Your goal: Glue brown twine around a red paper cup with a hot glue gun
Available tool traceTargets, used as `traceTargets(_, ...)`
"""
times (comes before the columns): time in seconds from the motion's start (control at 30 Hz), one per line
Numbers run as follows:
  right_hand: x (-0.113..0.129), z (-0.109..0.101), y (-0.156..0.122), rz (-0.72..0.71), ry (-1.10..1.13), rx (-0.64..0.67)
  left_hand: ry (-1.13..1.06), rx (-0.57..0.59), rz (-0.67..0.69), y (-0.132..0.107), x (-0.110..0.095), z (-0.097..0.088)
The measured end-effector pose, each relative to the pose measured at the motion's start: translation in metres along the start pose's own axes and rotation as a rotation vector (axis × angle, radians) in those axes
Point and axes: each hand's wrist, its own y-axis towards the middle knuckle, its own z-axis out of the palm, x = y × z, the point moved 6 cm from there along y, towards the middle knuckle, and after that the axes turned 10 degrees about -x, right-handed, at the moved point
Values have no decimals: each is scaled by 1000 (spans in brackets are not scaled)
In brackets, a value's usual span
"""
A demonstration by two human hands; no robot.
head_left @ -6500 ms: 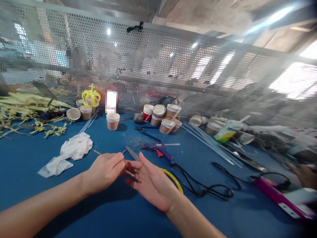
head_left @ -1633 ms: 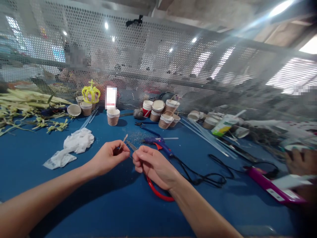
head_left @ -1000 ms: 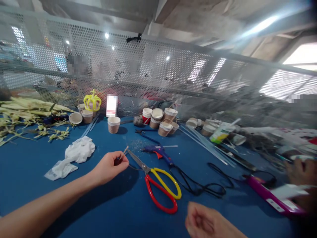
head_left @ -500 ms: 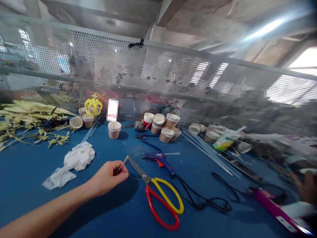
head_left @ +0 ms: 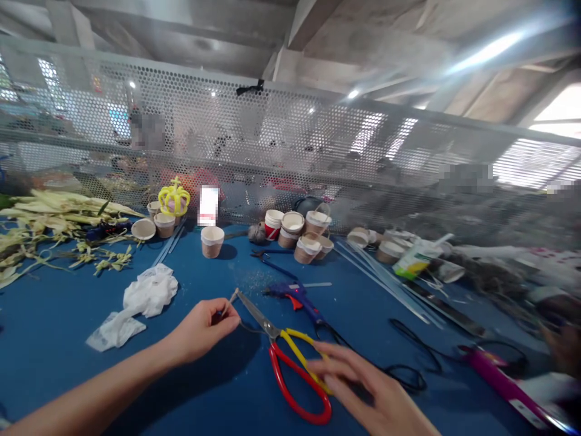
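Note:
My left hand (head_left: pixel 209 327) is closed in a pinch on a thin grey-brown cord (head_left: pixel 231 298), whose upper end stands out above the fingers. Part of the cord trails right towards the scissors. The large scissors (head_left: pixel 272 332), with one red and one yellow handle, lie on the blue table, blades pointing up and left near the cord's end. Over the yellow handle reaches my right hand (head_left: pixel 363 384), fingers stretched and apart, holding nothing; whether it touches the handle I cannot tell. Just beyond the scissors lies a blue glue gun (head_left: pixel 299 297) with a red trigger.
A crumpled white cloth (head_left: pixel 147 293) lies left. One small cup (head_left: pixel 212 241) stands mid-table, with several basket-like cups (head_left: pixel 308 247) behind. Clear glue sticks (head_left: pixel 385 281), a black cable (head_left: pixel 403 372) and a magenta tool (head_left: pixel 502 384) lie right. A perforated metal screen (head_left: pixel 204 121) rises behind.
My right hand has come into view from the lower right and now hovers at the scissors' yellow handle. My left hand keeps its pinch on the cord. The view has shifted slightly.

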Motion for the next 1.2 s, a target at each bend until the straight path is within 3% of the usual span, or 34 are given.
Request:
traceTargets(0.13, 61, 26, 35, -184, 92, -31, -58, -5, -29, -3, -9, -5)
traceTargets(0.23, 80, 40, 46, -279, 95, -38, -119, 14, -40, -4, -15, -7)
traceTargets(0.4, 80, 60, 54, -236, 161, 87, -208, 60, -52, -6, -17, -6)
traceTargets(0.57, 89, 72, 58, -363, 286, 137, -274, 176, -87, -13, -18, 8)
traceTargets(0.7, 84, 79, 58, -295, 444, 185, -262, 249, -121, -18, -17, 17)
traceTargets(1.0, 76, 81, 56, -207, 632, 188, -347, 215, -126, -19, -15, 16)
traceTargets(1.2, 73, 83, 53, -136, 597, 277, -323, 211, -130, -19, -12, 18)
